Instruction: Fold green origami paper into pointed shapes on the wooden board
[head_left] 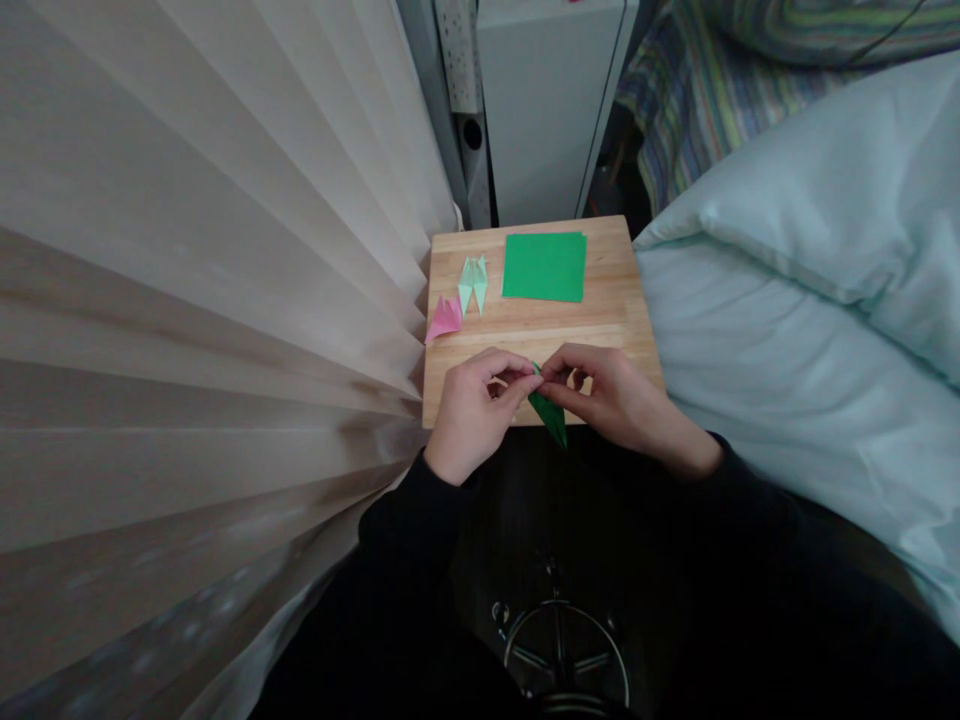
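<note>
Between my hands, at the near edge of the small wooden table [555, 328], is a dark green folded origami paper [551, 418], its pointed end hanging toward me. My left hand [484, 395] pinches the upper end of the paper between thumb and fingers. From the other side my right hand [600, 390] grips the same end, its fingertips almost meeting the left ones. The fingers hide the upper part of the folds. Farther back lie a stack of green paper [544, 267], a pale green folded origami piece [472, 285] and a pink folded origami piece [445, 318].
A pleated pale curtain [225, 300] hangs along the table's left side. To the right is a bed with a light blue quilt [787, 300]. A white cabinet [551, 110] stands behind the table. Below me shows a round metal chair base [559, 650].
</note>
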